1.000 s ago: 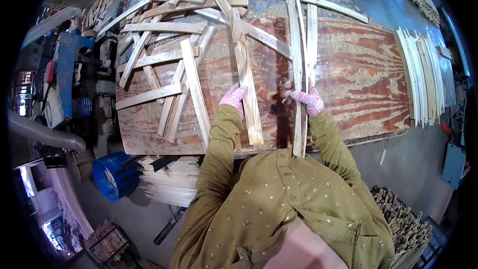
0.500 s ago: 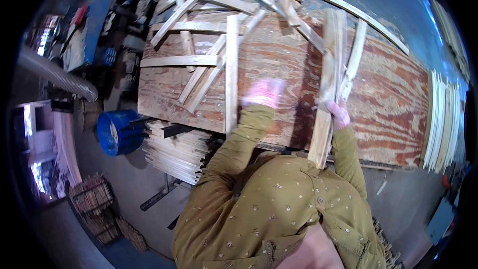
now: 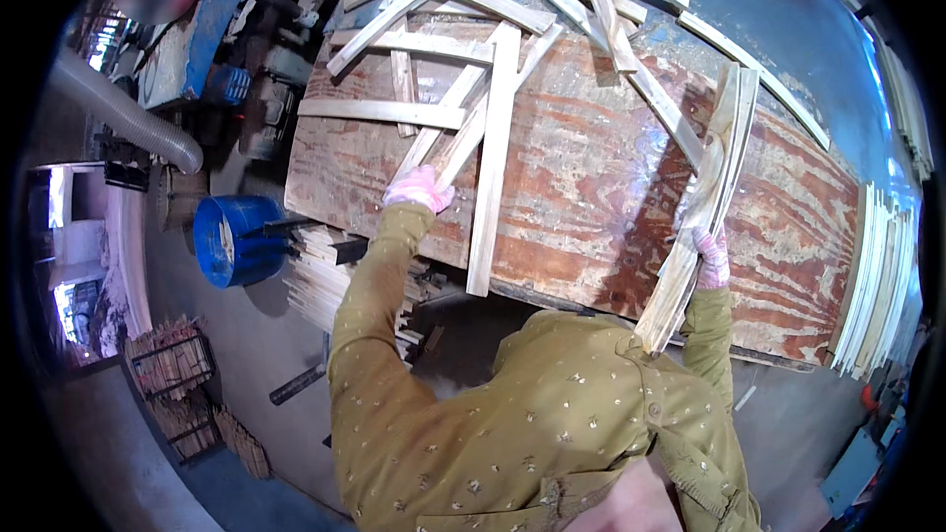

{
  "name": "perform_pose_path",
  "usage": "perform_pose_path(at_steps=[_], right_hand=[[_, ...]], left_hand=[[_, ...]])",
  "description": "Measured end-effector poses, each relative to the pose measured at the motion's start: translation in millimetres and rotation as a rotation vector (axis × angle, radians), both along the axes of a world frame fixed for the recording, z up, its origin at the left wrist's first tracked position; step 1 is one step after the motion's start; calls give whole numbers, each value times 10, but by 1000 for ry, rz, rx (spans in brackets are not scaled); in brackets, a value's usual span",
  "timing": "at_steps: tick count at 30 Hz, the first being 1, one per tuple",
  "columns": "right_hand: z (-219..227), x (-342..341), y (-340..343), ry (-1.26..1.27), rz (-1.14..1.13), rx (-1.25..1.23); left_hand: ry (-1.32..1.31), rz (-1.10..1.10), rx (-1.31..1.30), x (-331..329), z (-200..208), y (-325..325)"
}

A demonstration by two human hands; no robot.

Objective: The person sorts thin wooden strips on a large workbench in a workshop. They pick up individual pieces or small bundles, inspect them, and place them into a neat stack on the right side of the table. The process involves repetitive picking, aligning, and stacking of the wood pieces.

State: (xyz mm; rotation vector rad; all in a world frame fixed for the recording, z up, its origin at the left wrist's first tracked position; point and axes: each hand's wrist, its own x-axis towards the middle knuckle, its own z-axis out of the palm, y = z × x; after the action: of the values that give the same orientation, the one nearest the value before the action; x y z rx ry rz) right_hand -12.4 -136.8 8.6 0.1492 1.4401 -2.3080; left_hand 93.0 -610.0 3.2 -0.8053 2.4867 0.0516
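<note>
jumbled slats (image 3: pixel 499 108) on board (image 3: pixel 572 187), bucket (image 3: pixel 244 261) nearby

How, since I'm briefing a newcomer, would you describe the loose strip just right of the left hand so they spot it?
Find the big reddish-brown board. On it, just right of the left hand, lies a pale wooden strip pointing toward the person. Unlike the loose strips beside it, this one juts past the board's near edge.
</note>
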Motion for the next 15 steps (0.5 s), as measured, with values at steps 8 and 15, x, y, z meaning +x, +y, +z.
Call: perform_pose_path(at_steps=[8,15], right_hand=[[167,17,-50,73,2,-6],[337,36,0,111,-37,58]], left_hand=[[313,130,-151,325,-421,-428],[191,179,595,219,82,-499]])
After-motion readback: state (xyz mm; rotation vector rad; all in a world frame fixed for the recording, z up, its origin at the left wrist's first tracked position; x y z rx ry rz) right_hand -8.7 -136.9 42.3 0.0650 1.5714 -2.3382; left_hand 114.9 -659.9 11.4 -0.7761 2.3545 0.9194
